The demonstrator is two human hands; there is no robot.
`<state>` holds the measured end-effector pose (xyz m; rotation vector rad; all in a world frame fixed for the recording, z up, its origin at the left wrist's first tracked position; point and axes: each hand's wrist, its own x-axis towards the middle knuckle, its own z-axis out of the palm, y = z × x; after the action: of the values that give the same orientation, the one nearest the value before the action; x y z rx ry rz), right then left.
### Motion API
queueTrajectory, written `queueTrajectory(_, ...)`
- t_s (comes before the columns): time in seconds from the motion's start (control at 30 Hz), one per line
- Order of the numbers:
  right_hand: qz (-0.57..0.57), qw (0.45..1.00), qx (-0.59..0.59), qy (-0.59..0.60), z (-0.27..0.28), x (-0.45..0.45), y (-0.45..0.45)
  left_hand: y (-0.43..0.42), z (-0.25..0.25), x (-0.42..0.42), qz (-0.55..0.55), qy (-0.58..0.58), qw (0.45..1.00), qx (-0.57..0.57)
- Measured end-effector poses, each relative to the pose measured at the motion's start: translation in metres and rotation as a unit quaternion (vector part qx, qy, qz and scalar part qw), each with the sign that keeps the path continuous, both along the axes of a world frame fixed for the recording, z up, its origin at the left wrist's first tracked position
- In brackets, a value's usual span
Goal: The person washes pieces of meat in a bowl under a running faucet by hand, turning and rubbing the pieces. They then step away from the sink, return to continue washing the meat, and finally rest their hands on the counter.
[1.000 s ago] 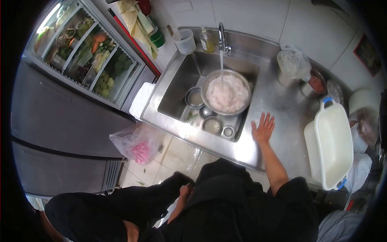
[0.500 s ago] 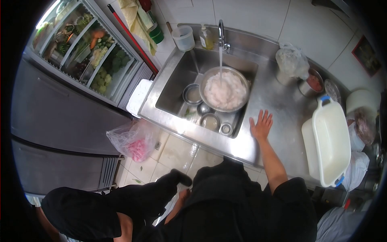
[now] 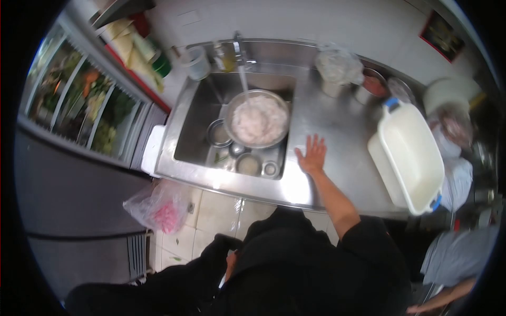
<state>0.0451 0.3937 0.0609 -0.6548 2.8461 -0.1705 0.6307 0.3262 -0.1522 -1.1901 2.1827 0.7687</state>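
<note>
My right hand (image 3: 313,154) rests palm down on the steel counter (image 3: 337,124), fingers spread, just right of the sink (image 3: 182,152). It holds nothing. Low by my dark clothing is my left hand (image 3: 231,260), only partly visible, its fingers too hidden to read. Inside the sink, a wide metal bowl (image 3: 287,120) is full of pale, whitish pieces (image 3: 258,121) that look like raw meat or fish. Water from the running faucet (image 3: 239,48) falls into it. Small metal bowls (image 3: 219,133) stand at its left and below.
A white plastic tub (image 3: 408,158) with blue handles stands on the counter's right. Behind it are a bagged container (image 3: 337,66) and a metal pot (image 3: 371,87) with reddish contents. A plastic bag (image 3: 163,208) lies on the floor near the fridge (image 3: 74,184). Another person's arm (image 3: 445,297) shows lower right.
The view has swung right, so the sink and counter sit further left. My right hand stays flat on the counter. The dark-clothed person at lower left is less visible; a grey-clothed person shows more.
</note>
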Motion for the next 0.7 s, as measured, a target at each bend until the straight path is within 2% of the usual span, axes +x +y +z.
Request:
queueTrajectory(0.2, 0.0, 0.998, -0.057, -0.017, 0.007, 0.001, 0.005, -0.017, 0.009, -0.004, 0.007, 0.007, 1.0, 0.011)
queueTrajectory(0.5, 0.0, 0.998, -0.066, -0.021, 0.008, 0.003, 0.005, -0.027, 0.026, -0.006, 0.047, 0.036, 0.998, 0.027)
queueTrajectory(0.7, 0.008, 0.999, -0.052, -0.006, -0.001, -0.001, 0.005, -0.028, 0.064, -0.027, 0.141, 0.094, 0.984, 0.059)
